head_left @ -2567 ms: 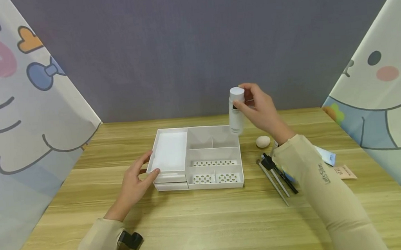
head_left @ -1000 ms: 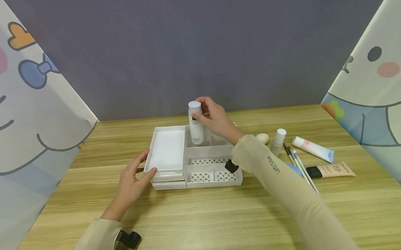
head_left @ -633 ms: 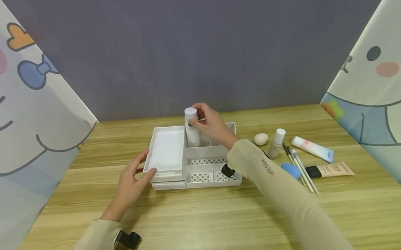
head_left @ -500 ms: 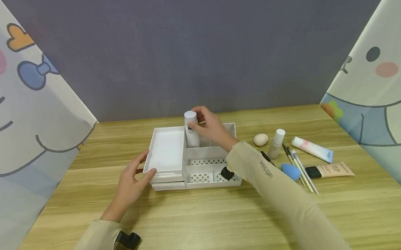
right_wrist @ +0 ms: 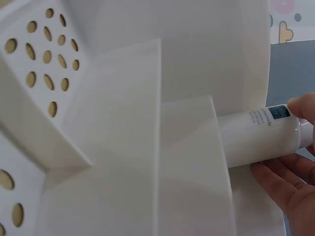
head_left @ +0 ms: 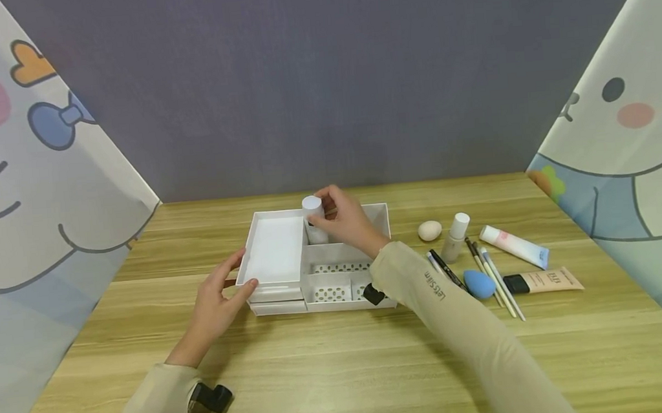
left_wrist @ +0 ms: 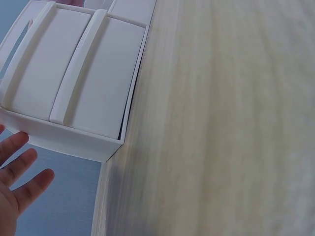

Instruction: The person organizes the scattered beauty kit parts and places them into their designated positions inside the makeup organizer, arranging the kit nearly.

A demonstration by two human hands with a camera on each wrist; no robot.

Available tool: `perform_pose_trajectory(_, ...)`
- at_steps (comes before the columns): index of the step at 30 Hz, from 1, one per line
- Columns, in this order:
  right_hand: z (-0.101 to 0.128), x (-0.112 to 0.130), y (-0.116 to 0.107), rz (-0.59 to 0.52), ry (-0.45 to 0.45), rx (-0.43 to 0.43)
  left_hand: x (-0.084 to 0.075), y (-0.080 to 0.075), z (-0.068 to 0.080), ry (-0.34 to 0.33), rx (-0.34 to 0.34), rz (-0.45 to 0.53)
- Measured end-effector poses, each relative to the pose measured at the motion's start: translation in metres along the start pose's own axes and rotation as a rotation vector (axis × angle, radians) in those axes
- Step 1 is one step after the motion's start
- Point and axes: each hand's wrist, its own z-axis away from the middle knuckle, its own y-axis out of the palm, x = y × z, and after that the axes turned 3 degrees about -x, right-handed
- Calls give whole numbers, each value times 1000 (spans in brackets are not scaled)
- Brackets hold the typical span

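Observation:
A white desktop organizer (head_left: 276, 250) stands on the table, with drawers and a tray top on its left and compartments on its right. My right hand (head_left: 346, 218) pinches a white lotion bottle (head_left: 313, 209) near its cap. The bottle is upright in the organizer's back compartment nearest the tray; the right wrist view shows its lower part (right_wrist: 256, 137) behind a divider, its base hidden. My left hand (head_left: 216, 306) is at the organizer's left front corner with fingers spread, thumb by the edge. In the left wrist view, the fingers (left_wrist: 32, 187) are beside the drawer side.
On the table (head_left: 321, 376) to the right lie an egg-shaped beige sponge (head_left: 429, 230), a small white-capped bottle (head_left: 455, 239), brushes (head_left: 502, 284), a black pen (head_left: 448, 270), a blue sponge (head_left: 480, 283), a white-pink-blue tube (head_left: 515, 246) and a beige tube (head_left: 549, 281).
My right hand has carried the bottle left from over the organizer's right end, then lowered it into the back left compartment. My left hand has stayed at the corner.

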Motion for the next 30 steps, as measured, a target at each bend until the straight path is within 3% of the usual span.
perform_pose_trajectory(14, 5, -2, 0, 18, 72, 37, -3, -1, 0, 3, -16, 16)
perform_pose_trajectory(30, 8, 0, -5, 25, 42, 25, -3, -2, 0, -7, 2, -2)
